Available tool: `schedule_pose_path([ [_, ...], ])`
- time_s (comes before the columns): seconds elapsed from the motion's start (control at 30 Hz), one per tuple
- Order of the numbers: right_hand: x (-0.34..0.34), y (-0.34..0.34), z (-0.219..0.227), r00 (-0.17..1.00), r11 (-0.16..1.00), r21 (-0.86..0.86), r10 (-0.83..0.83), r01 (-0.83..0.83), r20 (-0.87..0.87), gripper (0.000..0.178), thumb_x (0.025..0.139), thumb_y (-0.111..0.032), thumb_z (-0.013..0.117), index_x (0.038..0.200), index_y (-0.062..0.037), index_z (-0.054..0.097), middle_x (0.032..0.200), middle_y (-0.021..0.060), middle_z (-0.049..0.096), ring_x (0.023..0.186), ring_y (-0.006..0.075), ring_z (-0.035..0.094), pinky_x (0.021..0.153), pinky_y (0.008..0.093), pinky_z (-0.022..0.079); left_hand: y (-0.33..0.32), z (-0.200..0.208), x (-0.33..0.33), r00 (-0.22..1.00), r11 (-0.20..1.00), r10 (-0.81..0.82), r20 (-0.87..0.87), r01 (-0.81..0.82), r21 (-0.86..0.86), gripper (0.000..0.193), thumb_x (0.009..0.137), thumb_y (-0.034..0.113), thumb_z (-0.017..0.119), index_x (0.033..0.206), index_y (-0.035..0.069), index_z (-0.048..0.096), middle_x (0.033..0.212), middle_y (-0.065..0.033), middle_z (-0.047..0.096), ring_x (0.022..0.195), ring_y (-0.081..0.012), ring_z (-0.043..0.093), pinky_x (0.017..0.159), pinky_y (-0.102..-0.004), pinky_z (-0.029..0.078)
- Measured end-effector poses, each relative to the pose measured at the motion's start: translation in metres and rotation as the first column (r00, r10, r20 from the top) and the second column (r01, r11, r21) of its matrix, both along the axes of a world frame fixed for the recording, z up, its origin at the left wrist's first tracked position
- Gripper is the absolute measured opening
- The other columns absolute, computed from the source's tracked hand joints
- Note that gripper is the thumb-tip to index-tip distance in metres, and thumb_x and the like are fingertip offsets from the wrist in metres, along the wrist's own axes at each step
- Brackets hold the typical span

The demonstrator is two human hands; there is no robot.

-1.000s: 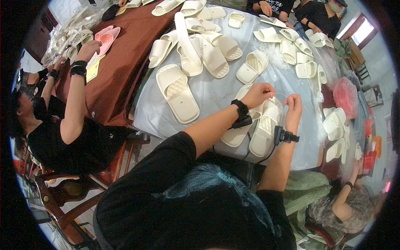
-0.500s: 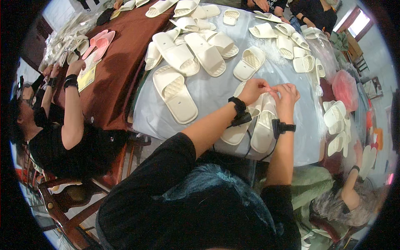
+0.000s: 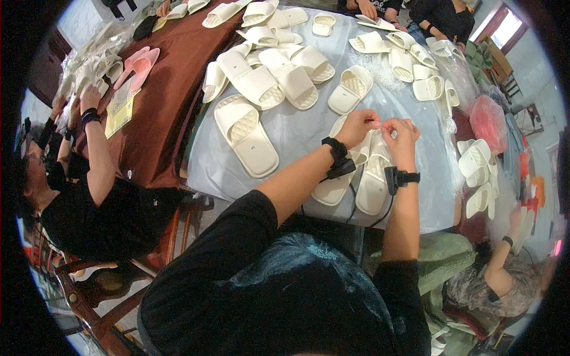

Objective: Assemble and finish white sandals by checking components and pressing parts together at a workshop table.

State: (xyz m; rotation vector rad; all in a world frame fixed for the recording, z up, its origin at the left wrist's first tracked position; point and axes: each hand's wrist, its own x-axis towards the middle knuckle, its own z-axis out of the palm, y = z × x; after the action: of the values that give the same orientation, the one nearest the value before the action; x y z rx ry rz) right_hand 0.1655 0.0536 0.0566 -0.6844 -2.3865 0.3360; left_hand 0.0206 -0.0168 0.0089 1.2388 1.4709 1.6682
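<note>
My left hand (image 3: 358,128) and my right hand (image 3: 403,136) are raised over a pair of cream slippers, thumbs and fingertips pinched close together. Whatever sits between the fingertips is too small to make out. Below them, the left slipper (image 3: 332,190) and the right slipper (image 3: 372,188) lie side by side near the table's front edge, toe parts partly hidden by my hands. A single cream slipper (image 3: 256,151) lies to the left, and another (image 3: 351,90) is just beyond my hands. Black straps with small devices wrap both wrists, and dark cables hang near them.
Cream slippers (image 3: 288,77) are heaped farther back on the plastic-covered table (image 3: 208,172). White bits (image 3: 383,70) are scattered at the back right. Pink slippers (image 3: 142,65) and a yellow-and-white sheet (image 3: 121,113) rest on the brown cloth, where a co-worker's arm (image 3: 101,154) reaches. Other people sit around.
My fingertips have drawn slightly apart, both hands staying above the pair. At left, the co-worker's hand has moved left, away from the sheet toward the bagged slippers. The view has shifted slightly.
</note>
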Motion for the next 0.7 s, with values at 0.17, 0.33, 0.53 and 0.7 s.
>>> schedule_pose_path([
  [0.17, 0.007, 0.000, 0.001, 0.999, 0.995, -0.098, -0.008, 0.005, -0.034, 0.007, 0.075, -0.010, 0.070, 0.079, -0.0116, 0.064, 0.074, -0.0004, 0.061, 0.086, 0.0209, 0.055, 0.090, 0.0418, 0.030, 0.002, -0.005, 0.001, 0.999, 1.000, 0.029, -0.033, -0.030, -0.007, 0.009, 0.087, 0.008, 0.066, 0.086, -0.001, 0.064, 0.078, -0.0021, 0.064, 0.075, -0.0093, 0.054, 0.071, -0.0250, 0.045],
  [0.33, 0.035, -0.025, 0.025, 0.983, 0.986, 0.030, -0.158, 0.161, -0.099, 0.008, 0.081, -0.012, 0.068, 0.088, -0.0106, 0.067, 0.081, 0.0051, 0.063, 0.090, 0.0240, 0.056, 0.086, 0.0400, 0.039, 0.003, -0.001, 0.001, 0.997, 0.998, 0.067, 0.032, -0.067, -0.013, 0.014, 0.088, 0.006, 0.064, 0.101, 0.000, 0.064, 0.087, -0.0042, 0.065, 0.083, -0.0113, 0.059, 0.077, -0.0258, 0.047],
  [0.53, 0.060, -0.080, 0.002, 0.966, 0.926, -0.356, 0.197, -0.126, 0.170, 0.029, 0.083, -0.017, 0.068, 0.112, -0.0128, 0.067, 0.106, 0.0150, 0.063, 0.113, 0.0370, 0.051, 0.094, 0.0483, 0.040, -0.014, 0.040, -0.010, 0.993, 0.998, 0.015, -0.114, -0.008, 0.056, 0.033, 0.088, 0.001, 0.060, 0.121, 0.005, 0.060, 0.111, -0.0055, 0.064, 0.104, -0.0131, 0.059, 0.087, -0.0276, 0.049],
  [0.7, 0.028, -0.093, -0.017, 0.973, 0.995, -0.058, 0.088, -0.077, 0.213, 0.036, 0.081, -0.014, 0.067, 0.116, -0.0095, 0.064, 0.129, 0.0301, 0.042, 0.123, 0.0452, 0.041, 0.103, 0.0502, 0.037, -0.072, 0.102, -0.012, 0.990, 0.994, -0.088, -0.107, 0.095, 0.060, 0.031, 0.091, 0.003, 0.057, 0.123, 0.001, 0.059, 0.119, -0.0070, 0.063, 0.108, -0.0152, 0.059, 0.092, -0.0287, 0.047],
])
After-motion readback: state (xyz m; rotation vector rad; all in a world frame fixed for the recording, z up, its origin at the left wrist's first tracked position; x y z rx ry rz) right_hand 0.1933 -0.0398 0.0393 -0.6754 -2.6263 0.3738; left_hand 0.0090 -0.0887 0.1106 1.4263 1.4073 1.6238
